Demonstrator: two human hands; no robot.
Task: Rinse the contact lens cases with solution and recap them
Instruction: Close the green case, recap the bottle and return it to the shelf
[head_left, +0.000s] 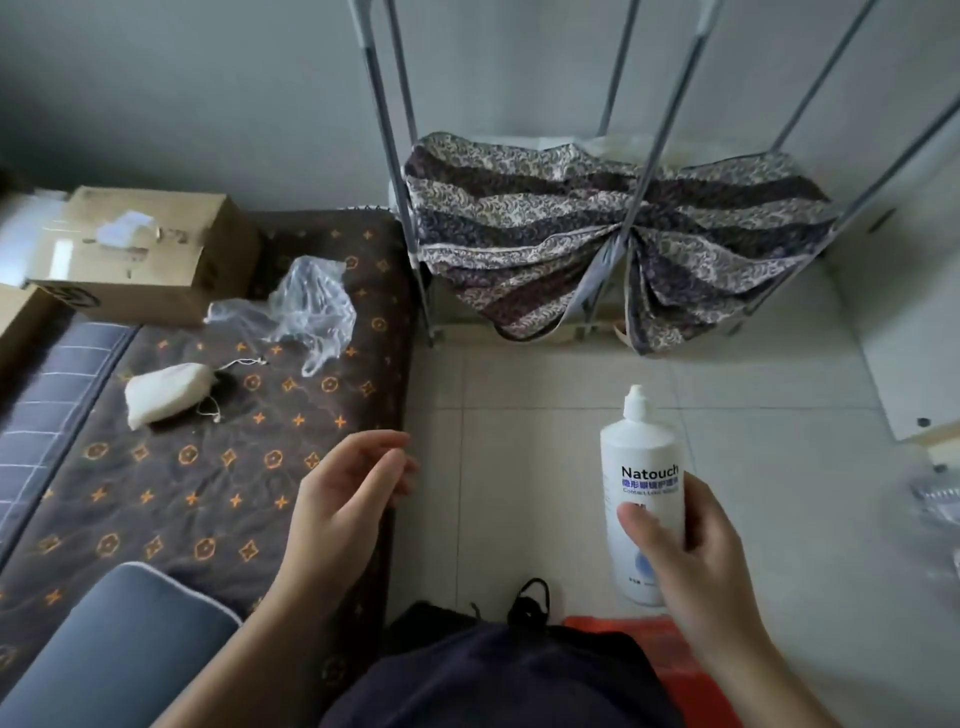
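My right hand (691, 551) grips a white bottle of contact lens solution (641, 467) upright above the tiled floor, its cap on top. My left hand (348, 499) hovers over the edge of the bed with relaxed, slightly bent fingers and holds nothing. No contact lens case shows in view. A small white drawstring pouch (166, 392) lies on the dark patterned bedspread (208, 493) to the left.
A crumpled clear plastic bag (306, 306) and cardboard boxes (150, 249) sit farther back on the bed. A metal rack draped with patterned cloth (597, 234) stands ahead. A grey cushion (119, 649) lies at lower left, something red (649, 644) by my lap.
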